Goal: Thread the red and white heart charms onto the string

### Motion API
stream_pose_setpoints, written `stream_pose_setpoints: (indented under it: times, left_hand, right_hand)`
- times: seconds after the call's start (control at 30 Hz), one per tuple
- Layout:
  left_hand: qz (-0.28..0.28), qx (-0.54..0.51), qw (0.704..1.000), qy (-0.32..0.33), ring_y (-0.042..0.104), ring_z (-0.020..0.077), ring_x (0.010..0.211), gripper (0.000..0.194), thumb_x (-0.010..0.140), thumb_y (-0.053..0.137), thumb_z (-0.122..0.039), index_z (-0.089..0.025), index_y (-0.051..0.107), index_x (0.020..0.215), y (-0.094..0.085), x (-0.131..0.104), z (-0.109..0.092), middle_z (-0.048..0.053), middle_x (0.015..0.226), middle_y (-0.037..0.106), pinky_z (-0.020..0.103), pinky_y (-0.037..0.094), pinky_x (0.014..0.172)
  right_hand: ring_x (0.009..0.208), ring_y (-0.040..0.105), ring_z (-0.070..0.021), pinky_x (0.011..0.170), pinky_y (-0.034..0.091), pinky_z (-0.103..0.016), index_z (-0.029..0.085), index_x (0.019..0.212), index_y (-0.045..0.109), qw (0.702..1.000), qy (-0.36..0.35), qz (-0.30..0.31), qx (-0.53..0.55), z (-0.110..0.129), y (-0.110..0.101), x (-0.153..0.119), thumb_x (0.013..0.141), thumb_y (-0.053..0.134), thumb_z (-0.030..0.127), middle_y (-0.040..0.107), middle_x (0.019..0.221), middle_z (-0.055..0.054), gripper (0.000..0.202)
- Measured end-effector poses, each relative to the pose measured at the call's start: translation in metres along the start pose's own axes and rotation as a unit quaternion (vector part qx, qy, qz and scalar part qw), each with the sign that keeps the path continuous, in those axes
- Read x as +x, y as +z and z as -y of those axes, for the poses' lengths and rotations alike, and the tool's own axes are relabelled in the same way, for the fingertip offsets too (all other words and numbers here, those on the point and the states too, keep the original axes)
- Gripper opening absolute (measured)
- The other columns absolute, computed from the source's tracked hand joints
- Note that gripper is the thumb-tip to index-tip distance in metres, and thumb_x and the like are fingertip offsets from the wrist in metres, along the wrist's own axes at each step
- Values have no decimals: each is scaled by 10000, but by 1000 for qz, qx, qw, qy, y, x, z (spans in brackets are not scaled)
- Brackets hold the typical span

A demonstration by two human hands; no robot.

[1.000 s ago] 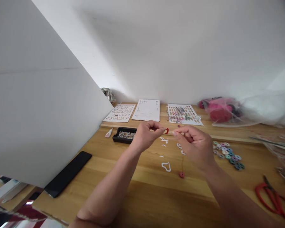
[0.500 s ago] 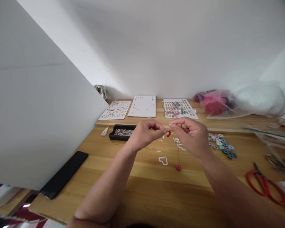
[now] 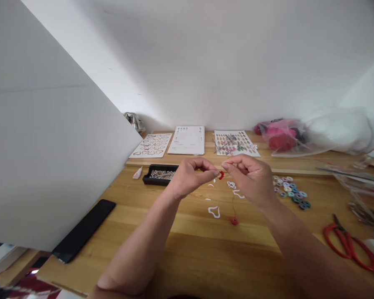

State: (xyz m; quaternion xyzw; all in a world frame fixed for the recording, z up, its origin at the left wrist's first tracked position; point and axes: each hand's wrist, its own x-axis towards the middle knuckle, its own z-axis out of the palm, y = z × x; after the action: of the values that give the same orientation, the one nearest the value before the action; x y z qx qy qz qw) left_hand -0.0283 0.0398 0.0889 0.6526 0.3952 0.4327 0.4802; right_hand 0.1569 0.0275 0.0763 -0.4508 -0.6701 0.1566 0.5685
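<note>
Bench (image 3: 199, 257) is carrying everything. Above it, the left hand (image 3: 193, 176) and right hand (image 3: 249, 174) are pinching closely; what the right is gripping, I cannot tell. Red scissors (image 3: 349, 245) and black tray (image 3: 154, 182) are lying aside, blocking nothing. White cutouts (image 3: 217, 216) are lying bare, seemingly not begun; the curved piece (image 3: 221, 175) in the left hand is already showing red.

A black phone (image 3: 84, 231) lies at left, a pink-filled plastic bag (image 3: 282, 137) at right.
</note>
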Motion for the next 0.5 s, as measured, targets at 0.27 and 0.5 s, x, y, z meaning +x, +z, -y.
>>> stream_pose_setpoints:
  times: [0.27,0.5]
  left_hand:
    - [15,-32,999,-4,522,109,662,224,734,796,-367,-165,698,734,0,1,3,17,734,655,274,391,654]
    - [45,-121,991,-28,479,74,616,188,697,825,-307,-165,703,713,1,2,4,1,735,648,242,361,597]
  right_hand:
    - [489,282,-85,469,231,-260,195,750,726,999,28,35,30,-4,0,4,836,705,276,342,492,77,119]
    - [498,346,-87,474,254,-257,198,699,723,982,113,67,134,-12,1,11,756,765,331,495,522,44,151]
